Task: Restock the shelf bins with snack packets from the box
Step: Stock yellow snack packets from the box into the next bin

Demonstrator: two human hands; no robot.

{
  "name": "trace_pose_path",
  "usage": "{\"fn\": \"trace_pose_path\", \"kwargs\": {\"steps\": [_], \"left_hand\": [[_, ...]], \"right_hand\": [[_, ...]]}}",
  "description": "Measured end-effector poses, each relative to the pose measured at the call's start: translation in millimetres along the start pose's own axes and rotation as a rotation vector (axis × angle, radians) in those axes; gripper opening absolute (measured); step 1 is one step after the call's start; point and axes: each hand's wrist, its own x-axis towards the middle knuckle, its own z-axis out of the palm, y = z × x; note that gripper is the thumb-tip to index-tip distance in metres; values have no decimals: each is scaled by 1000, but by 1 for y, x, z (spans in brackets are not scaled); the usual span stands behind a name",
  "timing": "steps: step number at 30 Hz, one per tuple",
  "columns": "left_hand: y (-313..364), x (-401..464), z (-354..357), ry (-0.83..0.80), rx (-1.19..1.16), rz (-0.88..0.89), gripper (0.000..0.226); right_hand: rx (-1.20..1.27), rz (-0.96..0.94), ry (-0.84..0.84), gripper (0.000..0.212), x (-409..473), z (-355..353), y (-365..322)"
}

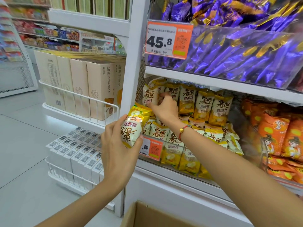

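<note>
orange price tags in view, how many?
2. One price tag reading 45.8 hangs on the upper bin of purple packets; a second tag is on the front of the yellow-packet bin, partly covered by the left hand. Others may be out of frame.

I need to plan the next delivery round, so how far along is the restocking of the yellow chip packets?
Well along: the yellow packet bin already holds an upright back row and more packets in front. In hand: the right hand sets a packet at the row's left end, and the left hand holds another packet, upside down. The box shows only its edge, so what remains inside cannot be told.
</note>
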Motion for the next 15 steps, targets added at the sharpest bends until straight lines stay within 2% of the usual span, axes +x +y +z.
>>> {"fn": "trace_pose_path", "kwargs": {"steps": [2,6,12,15], "left_hand": [[0,0,-1,5,-2,17,67],[-2,1,-3,12,-10,8,67],[-3,5,-5,24,-5,-1,66],[-4,5,-6,23,6,1,66]], "right_hand": [[40,54,12,54,3,-2,-1],[51,130,-85,55,8,-1,8],[85,91,-105,52,18,2,10],[50,111,-175,57,22,3,11]]}}
